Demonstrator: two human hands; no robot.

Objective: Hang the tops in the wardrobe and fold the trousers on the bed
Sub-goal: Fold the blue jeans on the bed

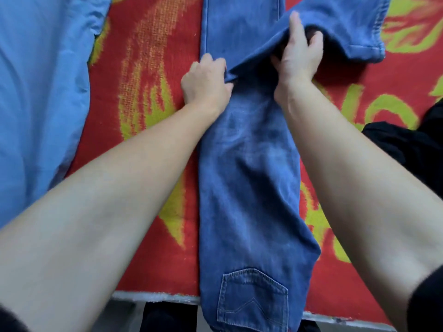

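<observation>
The left hand (pixel 206 80) pinches a fold edge of the jeans (pixel 249 178) and the right hand (pixel 299 56) clutches the doubled-over leg fabric beside it. The jeans lie lengthwise on the red-and-yellow bedspread (pixel 153 97), waist and back pocket (pixel 251 298) nearest, legs running away. Folding looks barely begun; a light blue garment (pixel 40 92) and a dark garment (pixel 412 142) wait alongside.

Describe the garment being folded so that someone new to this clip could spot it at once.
On the red bedspread with yellow patterns, between a pale blue smooth-cloth garment on the left and a black garment on the right, lies a pair of faded blue denim jeans. Both hands grip its leg, and only it has a stitched back pocket.
</observation>
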